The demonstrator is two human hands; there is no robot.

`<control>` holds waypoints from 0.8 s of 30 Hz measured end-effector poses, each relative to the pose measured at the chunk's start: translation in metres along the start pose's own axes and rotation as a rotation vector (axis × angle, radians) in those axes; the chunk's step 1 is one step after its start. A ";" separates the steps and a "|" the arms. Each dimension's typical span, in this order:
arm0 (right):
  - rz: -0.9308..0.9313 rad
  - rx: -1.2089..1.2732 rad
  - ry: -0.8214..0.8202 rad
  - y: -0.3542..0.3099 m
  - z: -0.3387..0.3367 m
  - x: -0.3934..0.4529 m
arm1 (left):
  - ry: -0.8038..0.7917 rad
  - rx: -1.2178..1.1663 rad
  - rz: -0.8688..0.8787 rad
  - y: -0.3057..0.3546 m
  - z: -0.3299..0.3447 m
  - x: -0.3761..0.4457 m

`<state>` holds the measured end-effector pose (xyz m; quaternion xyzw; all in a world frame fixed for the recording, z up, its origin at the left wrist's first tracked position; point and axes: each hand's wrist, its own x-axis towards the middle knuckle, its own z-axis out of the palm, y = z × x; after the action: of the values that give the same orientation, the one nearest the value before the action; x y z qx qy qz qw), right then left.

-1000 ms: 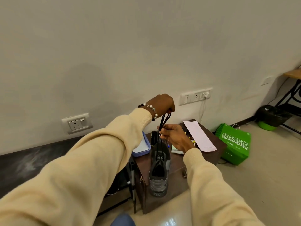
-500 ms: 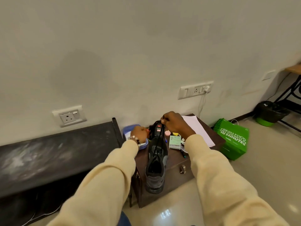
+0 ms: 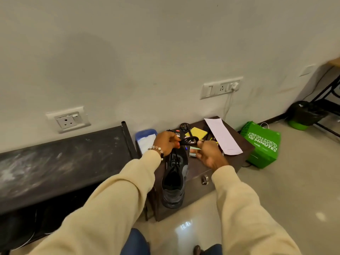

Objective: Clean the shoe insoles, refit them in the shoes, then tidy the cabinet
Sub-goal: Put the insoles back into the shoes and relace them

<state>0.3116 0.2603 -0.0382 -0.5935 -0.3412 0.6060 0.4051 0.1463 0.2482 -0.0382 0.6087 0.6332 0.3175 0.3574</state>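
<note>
On cabinet [image 3: 226,168] edge, shoe [image 3: 174,179], both hands gripping laces [image 3: 189,140]

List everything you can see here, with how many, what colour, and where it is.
shoe: 1, black, on the cabinet's front left, heel toward the camera
laces: black, loop held between both hands above the shoe
cabinet: 1, dark brown, against the wall
tray: 1, blue, cabinet's back left
paper sheet: 1, white, cabinet's right
sticky pad: 1, yellow, cabinet's back
round tin: 1, black, by the wall
bag: 1, green, floor right of cabinet
bench: 1, black, left
wall sockets: 2, white
left hand: pinching the laces
right hand: pinching the laces
</note>
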 end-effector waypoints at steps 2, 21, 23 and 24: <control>0.081 0.085 -0.050 0.031 0.003 0.004 | -0.038 0.294 0.119 0.008 -0.005 0.004; -0.065 -0.386 -0.343 0.063 0.033 0.018 | 0.319 -0.370 -0.449 -0.047 0.004 -0.014; -0.170 -0.646 -0.341 0.060 0.033 0.017 | 0.374 -0.486 -0.533 -0.055 0.014 -0.022; -0.235 -0.780 -0.338 0.060 0.033 0.018 | 0.396 -0.498 -0.550 -0.057 0.021 -0.025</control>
<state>0.2737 0.2521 -0.0973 -0.5516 -0.6710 0.4704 0.1554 0.1331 0.2195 -0.0956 0.2391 0.7324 0.4645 0.4367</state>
